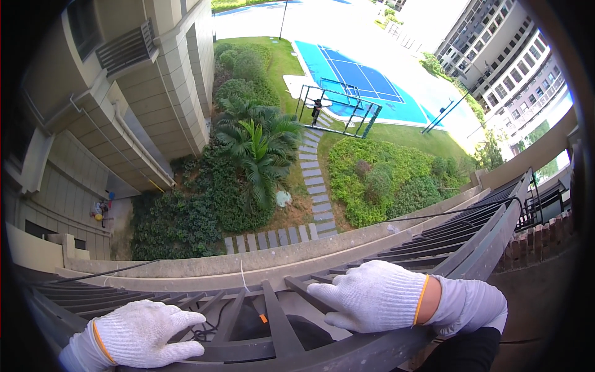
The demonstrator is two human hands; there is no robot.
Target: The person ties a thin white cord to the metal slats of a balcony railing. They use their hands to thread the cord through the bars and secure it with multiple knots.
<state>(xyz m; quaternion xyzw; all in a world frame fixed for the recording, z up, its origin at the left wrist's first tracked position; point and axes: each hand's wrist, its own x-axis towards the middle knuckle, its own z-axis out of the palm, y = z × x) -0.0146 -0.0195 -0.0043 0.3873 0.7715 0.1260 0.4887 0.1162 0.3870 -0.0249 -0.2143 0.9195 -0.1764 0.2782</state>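
Observation:
Both my hands wear white knit gloves with orange cuff edges. At the lower left my left hand [145, 333] lies over the dark metal railing [282, 328], its thumb and forefinger spread apart. My right hand [378, 296] rests across the bars to the right, thumb and forefinger stretched leftward with nothing visible between them. The other fingers of each hand are partly hidden. Between the hands, below the bars, a small orange piece [263, 318] shows beside dark cords [207, 332] and a black object I cannot make out. A thin white strand [243, 276] sticks up at the railing.
Beyond the railing runs a concrete ledge [211, 261] with a black cable [434, 214] above it. Far below are a palm [254, 142], shrubs, a stepping-stone path [313, 173], a person [317, 110] and a blue court [362, 77]. A building wall [136, 130] rises left.

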